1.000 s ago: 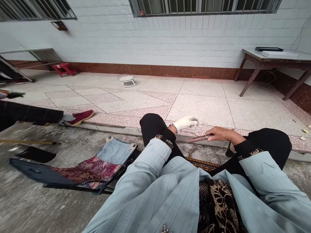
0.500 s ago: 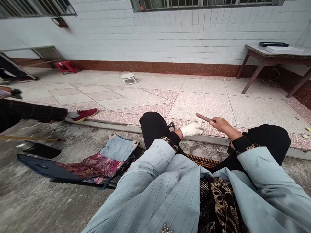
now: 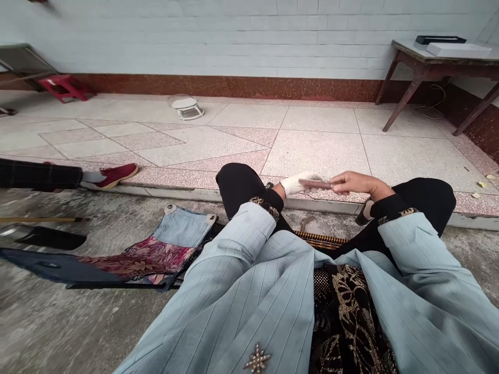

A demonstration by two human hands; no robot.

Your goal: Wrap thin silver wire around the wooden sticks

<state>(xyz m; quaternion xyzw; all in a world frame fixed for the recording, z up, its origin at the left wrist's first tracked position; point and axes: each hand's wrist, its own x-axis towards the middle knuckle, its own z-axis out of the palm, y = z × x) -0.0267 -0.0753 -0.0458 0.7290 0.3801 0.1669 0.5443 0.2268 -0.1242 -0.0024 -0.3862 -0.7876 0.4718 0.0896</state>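
Note:
My right hand [image 3: 356,183], bare, is closed around one end of a brown wooden-looking stick [image 3: 316,184]. The stick lies level and points left, passing in front of my left hand [image 3: 293,184], which wears a white knitted glove. The gloved fingers look curled, but the stick and the right hand partly cover them, so what they hold does not show. Whether the stick touches the glove I cannot tell. Below the hands, between my legs, are a small forked brown piece [image 3: 306,223] and a yellow-and-black woven edge [image 3: 322,240].
At my left is a low folding chair [image 3: 183,228] with denim and flowered cloth. Another person's leg with a red shoe [image 3: 117,175] rests on the raised tiled step. A white stool [image 3: 187,108], a red stool [image 3: 65,87] and a wooden table [image 3: 413,57] stand near the wall.
My right hand has brought the stick left and down, from above the step to across the gloved hand. The view has tilted downward and shifted a little right.

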